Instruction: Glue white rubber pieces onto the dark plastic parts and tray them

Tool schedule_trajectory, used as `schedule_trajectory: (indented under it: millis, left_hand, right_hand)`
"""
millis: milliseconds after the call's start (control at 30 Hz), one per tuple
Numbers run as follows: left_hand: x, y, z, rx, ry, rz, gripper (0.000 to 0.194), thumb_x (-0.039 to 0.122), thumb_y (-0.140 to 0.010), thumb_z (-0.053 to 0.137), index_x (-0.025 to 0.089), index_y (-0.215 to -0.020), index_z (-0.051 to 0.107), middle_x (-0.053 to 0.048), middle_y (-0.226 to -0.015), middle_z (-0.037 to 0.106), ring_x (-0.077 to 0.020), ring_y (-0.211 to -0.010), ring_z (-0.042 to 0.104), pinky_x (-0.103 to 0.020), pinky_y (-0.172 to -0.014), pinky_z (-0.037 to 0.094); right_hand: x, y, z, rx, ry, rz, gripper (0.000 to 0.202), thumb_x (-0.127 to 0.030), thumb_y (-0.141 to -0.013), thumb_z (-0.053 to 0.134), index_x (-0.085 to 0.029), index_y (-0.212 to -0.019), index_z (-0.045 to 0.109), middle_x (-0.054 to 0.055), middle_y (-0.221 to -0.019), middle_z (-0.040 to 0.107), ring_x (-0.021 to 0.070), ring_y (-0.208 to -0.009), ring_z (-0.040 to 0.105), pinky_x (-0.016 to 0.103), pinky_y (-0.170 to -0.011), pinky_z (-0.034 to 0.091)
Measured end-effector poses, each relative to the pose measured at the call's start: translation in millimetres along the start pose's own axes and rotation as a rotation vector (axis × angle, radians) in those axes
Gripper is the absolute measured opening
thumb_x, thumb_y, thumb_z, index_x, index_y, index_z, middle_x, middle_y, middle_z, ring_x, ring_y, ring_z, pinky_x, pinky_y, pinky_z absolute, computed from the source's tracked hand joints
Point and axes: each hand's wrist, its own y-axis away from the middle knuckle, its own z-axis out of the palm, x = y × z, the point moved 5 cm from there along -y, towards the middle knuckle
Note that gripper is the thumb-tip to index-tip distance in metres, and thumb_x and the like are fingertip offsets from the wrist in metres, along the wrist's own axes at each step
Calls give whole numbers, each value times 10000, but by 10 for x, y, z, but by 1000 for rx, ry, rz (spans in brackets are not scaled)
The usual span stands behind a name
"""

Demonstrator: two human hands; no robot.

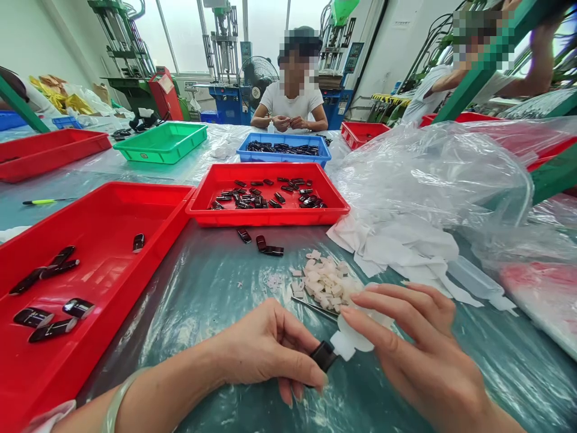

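Note:
My left hand (282, 355) pinches a small glossy black plastic part (324, 356) between thumb and fingers. At that part's right end is the white nozzle of a translucent squeeze bottle (356, 337), touching or nearly touching it. My right hand (419, 343) holds this bottle, its long fingers curved over and hiding much of it. Just beyond lies a heap of small cream-coloured pieces (327, 279), with a thin dark metal tool (315, 307) at its near edge. Several loose black parts (273, 249) rest on the table further off.
Several black parts lie in a red tray (198, 210) at left and another red tray (268, 219) ahead. Behind are a blue tray (283, 159) and a green tray (162, 156). White cloths (396, 246), a second bottle (478, 279) and plastic sheeting (433, 174) lie right. A co-worker (291, 99) sits opposite.

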Motion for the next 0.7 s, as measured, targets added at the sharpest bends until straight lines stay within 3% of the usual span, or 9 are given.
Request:
schedule_trajectory:
  millis: [100, 200, 300, 400, 467, 700]
  left_hand:
    - [2, -6, -19, 12, 12, 25, 155, 216, -614, 754, 95, -706, 727, -4, -513, 591, -55, -416, 516, -131, -423, 463]
    - [16, -18, -42, 34, 28, 57, 204, 233, -603, 767, 87, -739, 726, -32, -582, 618, -80, -482, 558, -150, -455, 483]
    - [20, -23, -50, 54, 45, 57, 209, 231, -589, 769, 81, -725, 716, -50, -608, 627, -104, -521, 587, -165, -475, 492]
    - [27, -20, -48, 71, 48, 60, 218, 226, -573, 767, 77, -721, 707, -60, -617, 634, -114, -527, 597, -176, -485, 496]
    - [36, -17, -47, 80, 44, 74, 220, 232, -574, 759, 74, -717, 703, -69, -635, 639, -119, -529, 601, -183, -485, 497]
    - [49, -14, -61, 138, 1, 88, 234, 254, -566, 765, 80, -712, 708, -55, -635, 620, -122, -585, 593, -185, -518, 487]
  right_hand:
    - [50, -5, 38, -13, -58, 48, 359, 35, -803, 423, -230, -980, 591, 42, -903, 654, 170, -908, 579, 349, -770, 405]
    - [151, 54, 107, -46, -139, 174, 316, -74, -821, 476, -233, -1076, 573, 55, -972, 628, 170, -902, 595, 308, -742, 456]
    - [310, 159, 169, -38, -250, 408, 316, -215, -810, 578, -257, -1123, 559, 39, -1042, 624, 166, -924, 607, 263, -750, 481]
    - [487, 281, 244, -28, -383, 699, 327, -342, -750, 659, -268, -1060, 584, 15, -1015, 651, 184, -918, 612, 262, -764, 485]
    - [573, 335, 291, -18, -444, 818, 314, -386, -733, 662, -252, -1008, 593, 16, -977, 660, 193, -899, 613, 270, -753, 488]
    - [784, 370, 371, 69, -454, 934, 345, -426, -702, 626, -210, -964, 567, 51, -928, 669, 207, -834, 631, 303, -715, 512]
